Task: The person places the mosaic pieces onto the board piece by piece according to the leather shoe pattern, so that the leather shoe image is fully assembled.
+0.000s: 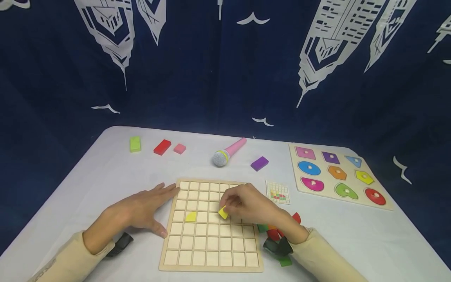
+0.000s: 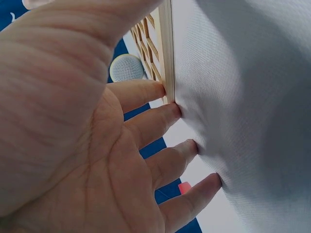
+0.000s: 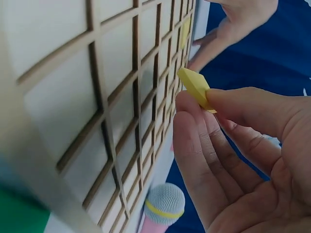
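Across your worktop (image 1: 88, 168), the grid board (image 1: 211, 269) lies flat; an uneven push could skid it. Your left hand (image 1: 146, 207) is spread, its fingers straight against the board's left edge. Your right hand (image 1: 250, 203), pinching a yellow piece (image 1: 223, 212), reaches across loose coloured pieces (image 1: 273, 234), so a low wrist might scatter them. The yellow piece is over the board's middle, tilted between thumb and fingertips; that shallow grip could let it twist, drop or catch on a divider.
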`<state>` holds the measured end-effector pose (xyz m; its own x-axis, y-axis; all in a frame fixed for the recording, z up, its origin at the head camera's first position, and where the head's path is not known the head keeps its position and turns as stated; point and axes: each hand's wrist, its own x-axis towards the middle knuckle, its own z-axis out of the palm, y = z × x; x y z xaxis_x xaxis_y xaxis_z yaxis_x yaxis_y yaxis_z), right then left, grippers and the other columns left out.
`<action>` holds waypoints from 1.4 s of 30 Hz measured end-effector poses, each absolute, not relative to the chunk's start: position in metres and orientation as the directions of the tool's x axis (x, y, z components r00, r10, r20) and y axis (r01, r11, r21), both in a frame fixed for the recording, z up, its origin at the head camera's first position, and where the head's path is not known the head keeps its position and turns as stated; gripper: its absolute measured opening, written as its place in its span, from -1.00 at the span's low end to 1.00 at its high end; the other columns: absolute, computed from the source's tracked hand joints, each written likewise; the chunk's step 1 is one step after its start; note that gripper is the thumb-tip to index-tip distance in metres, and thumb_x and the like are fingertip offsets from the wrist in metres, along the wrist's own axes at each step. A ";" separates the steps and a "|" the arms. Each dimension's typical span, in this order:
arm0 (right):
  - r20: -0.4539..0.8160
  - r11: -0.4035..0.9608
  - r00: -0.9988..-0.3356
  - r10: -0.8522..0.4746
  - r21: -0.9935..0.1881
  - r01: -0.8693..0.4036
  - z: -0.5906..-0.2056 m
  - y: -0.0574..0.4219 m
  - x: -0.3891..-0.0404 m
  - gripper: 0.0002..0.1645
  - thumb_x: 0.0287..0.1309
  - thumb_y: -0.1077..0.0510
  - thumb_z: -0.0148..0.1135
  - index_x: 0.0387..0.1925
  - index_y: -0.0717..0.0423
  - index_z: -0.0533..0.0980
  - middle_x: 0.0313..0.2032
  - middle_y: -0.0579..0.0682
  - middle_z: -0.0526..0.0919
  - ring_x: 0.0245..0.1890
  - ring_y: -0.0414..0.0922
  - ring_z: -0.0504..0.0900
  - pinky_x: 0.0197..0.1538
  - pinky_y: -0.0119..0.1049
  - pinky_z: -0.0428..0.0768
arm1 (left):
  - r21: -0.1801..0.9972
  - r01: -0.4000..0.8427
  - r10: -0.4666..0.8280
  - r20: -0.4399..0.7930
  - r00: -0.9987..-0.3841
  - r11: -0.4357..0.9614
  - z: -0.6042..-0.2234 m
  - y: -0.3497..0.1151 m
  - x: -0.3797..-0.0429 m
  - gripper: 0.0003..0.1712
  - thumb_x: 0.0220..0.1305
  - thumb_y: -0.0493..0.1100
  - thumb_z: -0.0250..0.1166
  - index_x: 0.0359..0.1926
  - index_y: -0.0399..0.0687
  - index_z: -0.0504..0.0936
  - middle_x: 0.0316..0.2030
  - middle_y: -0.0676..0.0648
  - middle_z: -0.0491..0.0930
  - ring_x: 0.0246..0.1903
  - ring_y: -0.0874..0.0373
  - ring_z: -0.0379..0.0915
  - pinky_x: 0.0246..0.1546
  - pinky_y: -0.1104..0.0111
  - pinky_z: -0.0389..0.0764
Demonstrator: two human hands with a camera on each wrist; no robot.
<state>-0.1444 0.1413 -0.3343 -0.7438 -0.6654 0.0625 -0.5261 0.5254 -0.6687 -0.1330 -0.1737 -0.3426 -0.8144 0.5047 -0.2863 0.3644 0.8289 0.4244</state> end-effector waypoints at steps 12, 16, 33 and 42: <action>0.002 0.558 -0.729 -0.684 -0.641 -0.526 -0.342 0.117 -0.149 -0.82 0.08 0.40 0.34 -0.37 0.06 0.65 -0.48 -0.14 0.69 -0.43 -0.36 0.59 -0.18 -0.42 0.61 | 0.417 0.348 0.487 -0.296 -0.822 0.840 -0.345 -0.171 -0.134 0.38 -0.32 0.18 0.66 0.55 0.05 0.16 0.55 -0.08 0.08 0.54 -0.21 -0.09 0.39 -0.22 0.16; 0.009 0.579 -0.733 -0.680 -0.608 -0.544 -0.345 0.110 -0.147 -0.82 0.08 0.39 0.35 -0.39 0.04 0.65 -0.49 -0.14 0.70 -0.47 -0.38 0.56 -0.14 -0.42 0.56 | 0.418 0.351 0.490 -0.294 -0.820 0.838 -0.345 -0.171 -0.133 0.37 -0.30 0.17 0.66 0.55 0.04 0.16 0.56 -0.09 0.08 0.54 -0.22 -0.10 0.39 -0.22 0.16; 0.008 0.655 -0.706 -0.708 -0.363 -0.662 -0.343 0.109 -0.122 -0.86 0.19 0.24 0.38 -0.21 0.08 0.77 -0.14 -0.10 0.67 -0.11 -0.25 0.57 -0.09 -0.43 0.61 | 0.398 0.352 0.482 -0.298 -0.824 0.847 -0.344 -0.171 -0.133 0.38 -0.30 0.16 0.65 0.56 0.02 0.13 0.56 -0.09 0.06 0.54 -0.22 -0.11 0.40 -0.21 0.15; -0.086 0.679 -0.677 -0.731 -0.198 -0.707 -0.338 0.129 -0.094 -0.53 0.41 -0.01 0.18 0.28 -0.03 0.54 0.22 -0.02 0.48 0.18 -0.11 0.41 0.18 -0.27 0.53 | 0.396 0.361 0.487 -0.285 -0.825 0.844 -0.344 -0.170 -0.131 0.37 -0.30 0.18 0.65 0.55 0.04 0.15 0.56 -0.09 0.07 0.53 -0.25 -0.09 0.39 -0.23 0.16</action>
<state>-0.0937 0.1287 -0.3380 -0.6770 -0.7309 -0.0859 -0.7075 0.6785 -0.1977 -0.1310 -0.1699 -0.3445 -0.8252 0.4874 -0.2855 0.3614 0.8440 0.3962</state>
